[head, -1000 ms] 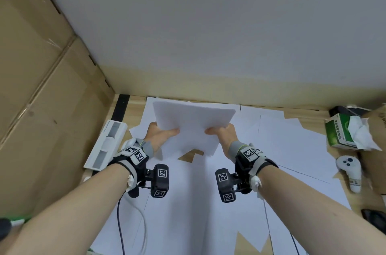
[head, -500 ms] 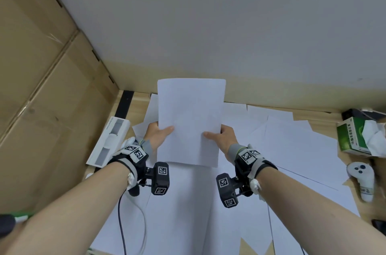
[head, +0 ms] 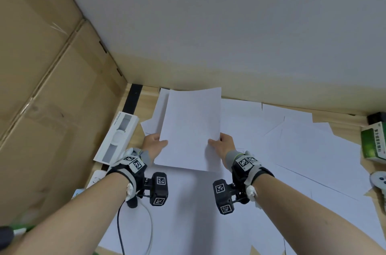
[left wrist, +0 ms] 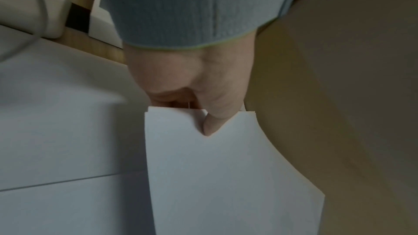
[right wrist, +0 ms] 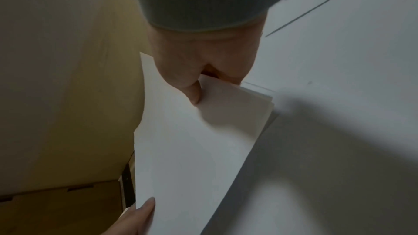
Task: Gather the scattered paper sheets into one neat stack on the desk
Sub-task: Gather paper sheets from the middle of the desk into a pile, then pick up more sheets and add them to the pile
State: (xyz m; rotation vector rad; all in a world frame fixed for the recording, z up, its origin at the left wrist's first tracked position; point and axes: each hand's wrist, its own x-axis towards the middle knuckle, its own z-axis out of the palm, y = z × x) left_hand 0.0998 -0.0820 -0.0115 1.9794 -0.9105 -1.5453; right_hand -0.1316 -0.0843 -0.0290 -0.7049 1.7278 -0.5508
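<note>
Tilted now, one stack (head: 191, 129) between two hands.

A makeshift office or storeroom workspace: a light wooden tabletop (head: 146, 98) pushed into a corner against a plain white wall (head: 229, 25), with large cardboard boxes (head: 52, 87) stacked along its left edge. White paper sheets (head: 302, 150) cover it; a power strip (left wrist: 27, 3) sits at the left edge, a green box (head: 373, 140) at the right.
</note>
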